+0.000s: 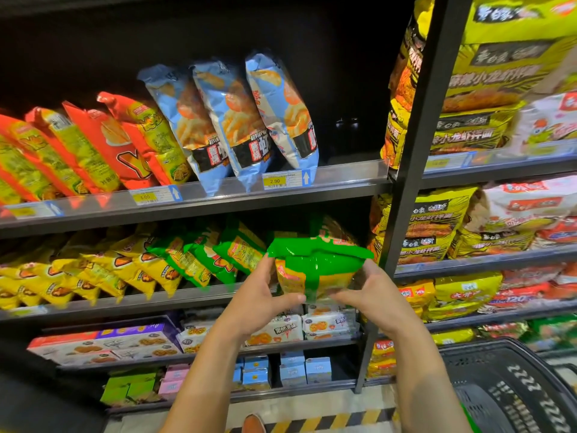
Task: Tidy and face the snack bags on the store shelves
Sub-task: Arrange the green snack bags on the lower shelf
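A person is standing at the shelves, holding a green bag point(315, 267) up in front of the middle shelf point(193, 303). Both hands are closed on it: the left hand point(259, 295) is pinching the bag's left edge, thumb up by the top seam and fingers tucked beneath, while the right hand point(371, 292) is cupping the right side with its fingers curled under the lower corner. Neither hand is spread wide; each is wrapped just enough to steady the bag.

The bag is hanging off the shelf, just in front of the gap at the shelf's right end, beside the black upright point(415, 157). Its back seam seems to be turned toward the onlooker, so it looks as if the face is pointing the wrong way. To the left of that gap, a row of green bags point(218, 257) is leaning along the shelf, with yellow bags point(93, 273) further left. Above this shelf, blue bags point(246, 120) and red bags point(100, 145) are slanting in their rows.

The step in hand appears to be placing and facing this one bag. Next, it probably needs turning so its printed front shows, then setting upright into the gap, touching the last green bag and flush with the shelf's front lip.
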A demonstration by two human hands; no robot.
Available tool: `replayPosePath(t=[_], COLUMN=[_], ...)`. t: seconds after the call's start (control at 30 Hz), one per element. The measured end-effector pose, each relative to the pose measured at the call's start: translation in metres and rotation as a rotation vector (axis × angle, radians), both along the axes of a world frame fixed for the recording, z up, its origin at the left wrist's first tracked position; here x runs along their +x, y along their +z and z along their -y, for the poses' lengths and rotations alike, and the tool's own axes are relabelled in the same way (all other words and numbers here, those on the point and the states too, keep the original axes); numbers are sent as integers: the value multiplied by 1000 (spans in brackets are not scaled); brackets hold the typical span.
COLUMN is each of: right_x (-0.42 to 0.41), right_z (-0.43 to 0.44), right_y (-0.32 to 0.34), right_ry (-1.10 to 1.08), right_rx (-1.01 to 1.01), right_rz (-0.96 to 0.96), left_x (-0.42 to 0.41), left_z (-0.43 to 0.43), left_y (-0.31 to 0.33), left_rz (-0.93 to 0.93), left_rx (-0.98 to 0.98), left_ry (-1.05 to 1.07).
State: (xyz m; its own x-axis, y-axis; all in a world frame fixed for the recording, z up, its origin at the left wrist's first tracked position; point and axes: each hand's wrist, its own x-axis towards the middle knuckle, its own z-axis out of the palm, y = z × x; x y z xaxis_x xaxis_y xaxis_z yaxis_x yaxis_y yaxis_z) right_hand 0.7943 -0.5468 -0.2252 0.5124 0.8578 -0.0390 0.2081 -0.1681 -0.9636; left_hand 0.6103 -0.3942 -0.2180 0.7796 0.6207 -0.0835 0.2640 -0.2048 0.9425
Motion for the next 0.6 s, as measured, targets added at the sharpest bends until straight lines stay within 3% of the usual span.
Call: replayPosePath(t=[0.33, 0.6], right_x=[7, 0], right_z=[12, 10], right_y=[5, 12], right_ry=[-13, 15], right_rx=[36, 133], right_rz=[37, -392], left_x=[6, 20], left_z=[5, 13], left_y=[10, 25], left_rz=[55, 64], left_rx=[85, -144], left_ry=[-13, 103])
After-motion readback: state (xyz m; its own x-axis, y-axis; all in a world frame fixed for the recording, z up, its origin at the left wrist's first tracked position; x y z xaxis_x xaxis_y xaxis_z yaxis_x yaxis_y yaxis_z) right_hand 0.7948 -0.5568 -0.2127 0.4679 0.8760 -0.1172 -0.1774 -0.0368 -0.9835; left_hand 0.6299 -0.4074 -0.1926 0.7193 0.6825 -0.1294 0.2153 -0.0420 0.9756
